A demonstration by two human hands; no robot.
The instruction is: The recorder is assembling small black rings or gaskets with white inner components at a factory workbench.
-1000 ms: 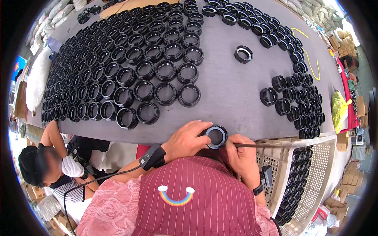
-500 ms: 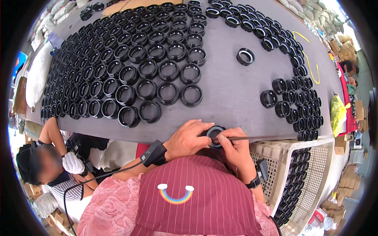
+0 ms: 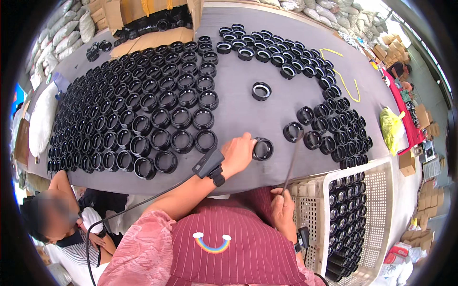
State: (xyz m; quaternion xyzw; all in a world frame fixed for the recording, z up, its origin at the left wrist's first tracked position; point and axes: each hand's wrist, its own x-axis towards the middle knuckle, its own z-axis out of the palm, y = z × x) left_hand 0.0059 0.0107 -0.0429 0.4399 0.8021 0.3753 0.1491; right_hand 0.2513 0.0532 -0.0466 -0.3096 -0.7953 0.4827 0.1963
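Left hand (image 3: 238,151): fingers bent at left side of black ring (image 3: 270,148), just inward of tabletop's (image 3: 236,112) front edge, near its middle; whether grip was closed on ring could not be told. Right hand (image 3: 283,208): grip closed round thin dark rod (image 3: 291,167), which slanted up across front edge toward second ring (image 3: 286,135). Ring rows (image 3: 125,117) filled tabletop's left side. Wrist device (image 3: 206,163) bore pale mark, too small to read. Maroon cloth (image 3: 229,262) carried rainbow motif (image 3: 211,249).

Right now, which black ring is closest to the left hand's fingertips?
The lone black ring just right of the left hand; the other lone ring sits farther back, and the remaining rings stand in groups.
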